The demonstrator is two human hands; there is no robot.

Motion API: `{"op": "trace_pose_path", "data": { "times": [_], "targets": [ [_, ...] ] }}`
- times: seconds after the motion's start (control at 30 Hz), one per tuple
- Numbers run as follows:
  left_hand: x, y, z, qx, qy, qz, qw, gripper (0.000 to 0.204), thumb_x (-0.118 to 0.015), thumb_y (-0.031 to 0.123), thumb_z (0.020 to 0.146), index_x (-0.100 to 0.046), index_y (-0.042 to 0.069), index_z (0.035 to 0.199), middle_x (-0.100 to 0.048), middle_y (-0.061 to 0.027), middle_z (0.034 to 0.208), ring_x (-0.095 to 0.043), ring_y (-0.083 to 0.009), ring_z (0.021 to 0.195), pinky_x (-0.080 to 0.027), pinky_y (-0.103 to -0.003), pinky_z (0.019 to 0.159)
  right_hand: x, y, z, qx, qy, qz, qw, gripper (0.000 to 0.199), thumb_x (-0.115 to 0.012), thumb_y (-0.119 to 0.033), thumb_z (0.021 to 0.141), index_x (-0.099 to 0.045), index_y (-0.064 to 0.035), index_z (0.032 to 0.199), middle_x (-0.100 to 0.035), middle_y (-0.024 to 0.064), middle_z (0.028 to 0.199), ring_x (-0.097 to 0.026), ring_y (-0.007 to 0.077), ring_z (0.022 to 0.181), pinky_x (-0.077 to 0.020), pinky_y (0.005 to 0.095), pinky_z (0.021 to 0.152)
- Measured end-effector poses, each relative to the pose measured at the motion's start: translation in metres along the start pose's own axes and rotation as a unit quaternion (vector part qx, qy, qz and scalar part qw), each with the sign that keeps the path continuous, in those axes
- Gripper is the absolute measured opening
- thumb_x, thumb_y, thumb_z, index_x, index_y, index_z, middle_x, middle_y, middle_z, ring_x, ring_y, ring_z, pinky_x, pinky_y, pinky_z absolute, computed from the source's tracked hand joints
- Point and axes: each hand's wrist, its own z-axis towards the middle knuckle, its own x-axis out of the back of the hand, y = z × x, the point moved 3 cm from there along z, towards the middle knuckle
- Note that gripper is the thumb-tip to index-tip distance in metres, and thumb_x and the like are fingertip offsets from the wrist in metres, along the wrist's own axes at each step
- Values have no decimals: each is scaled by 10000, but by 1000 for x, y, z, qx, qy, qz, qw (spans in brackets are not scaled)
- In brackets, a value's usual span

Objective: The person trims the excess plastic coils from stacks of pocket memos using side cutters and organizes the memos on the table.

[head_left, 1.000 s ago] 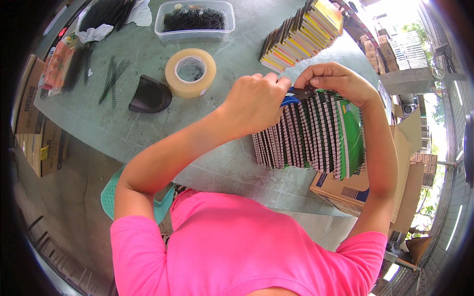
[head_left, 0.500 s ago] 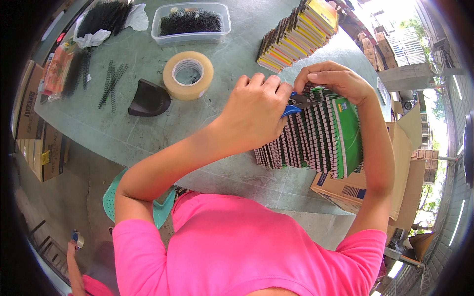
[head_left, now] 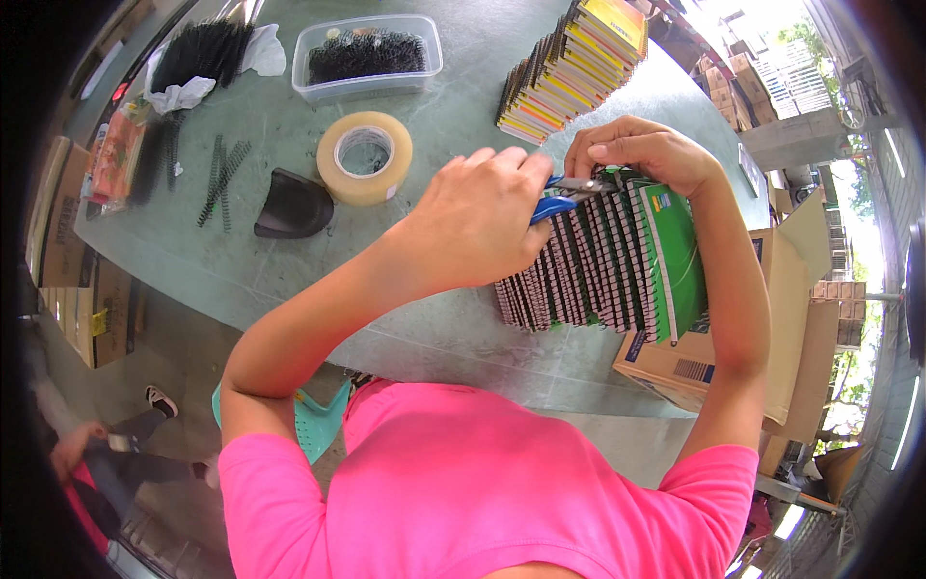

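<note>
A row of spiral-bound notebooks with green covers [head_left: 678, 256] stands on the table in front of me, coils facing left. My left hand [head_left: 485, 210] is closed round a pair of pliers with blue handles [head_left: 552, 206]. The metal jaws point right, at the far end of the notebook coils. At that same far end, my right hand [head_left: 648, 152] curls over the notebooks with thumb and fingers drawn together. It appears to hold the end of a notebook there, though the fingertips are partly hidden.
Behind stands a stack of yellow-edged notebooks [head_left: 574, 72]. Leftward lie a tape roll [head_left: 365, 159], a black curved piece [head_left: 292, 205], loose black coils [head_left: 222, 183] and a clear tub of coils [head_left: 367, 87]. An open cardboard box [head_left: 666, 372] is at right; another person [head_left: 116, 473] is lower left.
My left hand and the pliers have shifted slightly left, showing more of the jaws. My right hand has hardly moved. At lower left, the other person has moved, and their legs now show.
</note>
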Motion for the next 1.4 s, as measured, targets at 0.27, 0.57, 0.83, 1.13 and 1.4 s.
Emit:
{"op": "trace_pose_path", "data": {
  "times": [0.27,0.57,0.83,1.13,1.4],
  "targets": [
    [-5,14,13,-31,52,121,991,326,-623,186,705,-549,-2,961,-576,-134,862,-563,-292,797,-439,-395,702,-3,2,-2,-80,58,97,990,303,-475,-220,885,-592,52,946,-600,69,935,-540,112,868,-399,239,831],
    [-5,14,12,-23,29,156,987,336,-639,183,702,-558,-7,967,-579,-130,856,-571,-282,806,-446,-388,693,-6,2,0,-62,63,102,991,253,-475,-212,883,-543,12,977,-555,31,920,-508,96,908,-383,232,845],
    [-12,2,20,-29,13,115,993,283,-629,181,732,-528,-6,918,-582,-150,764,-598,-341,704,-469,-446,657,-7,1,2,-63,70,67,993,252,-476,-227,888,-559,3,946,-553,30,905,-512,106,889,-382,233,841],
    [-6,-37,-20,153,-223,-184,945,371,-655,295,786,-536,22,1007,-616,-154,788,-599,-316,734,-458,-379,666,-3,-5,-5,-13,-37,-65,997,190,-566,-155,876,-591,3,978,-595,47,964,-538,111,914,-411,239,848],
    [-87,-120,-130,110,-46,181,976,454,-673,339,778,-532,65,1112,-536,-162,1036,-539,-330,944,-425,-402,840,-23,-42,12,-21,-74,-206,976,212,-486,134,711,-605,26,849,-609,79,909,-577,161,903,-442,263,842]
  ]
}}
